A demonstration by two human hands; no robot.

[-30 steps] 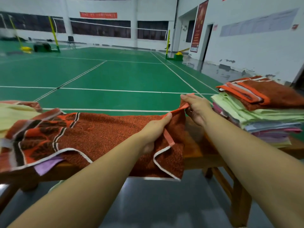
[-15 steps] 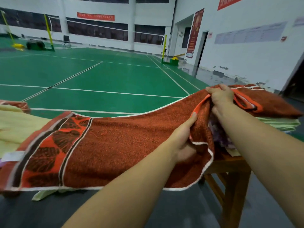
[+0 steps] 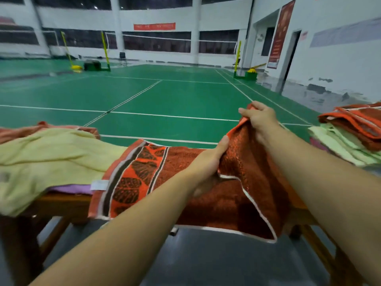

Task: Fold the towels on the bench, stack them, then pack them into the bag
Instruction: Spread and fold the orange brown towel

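Blurring softens the whole view, and your forearms hide the middle of the rust-red towel (image 3: 231,201), while the folded stack (image 3: 350,137) is cut off at the right edge and no bag shows. Your left hand (image 3: 208,164) pinches the towel's right end from the near side; your right hand (image 3: 260,118) grips its far corner, raised above the wooden surface (image 3: 61,201). From both hands the towel runs left across the surface, patterned border leftmost, its near edge hanging over. Left of it lies a crumpled yellow towel (image 3: 51,157).
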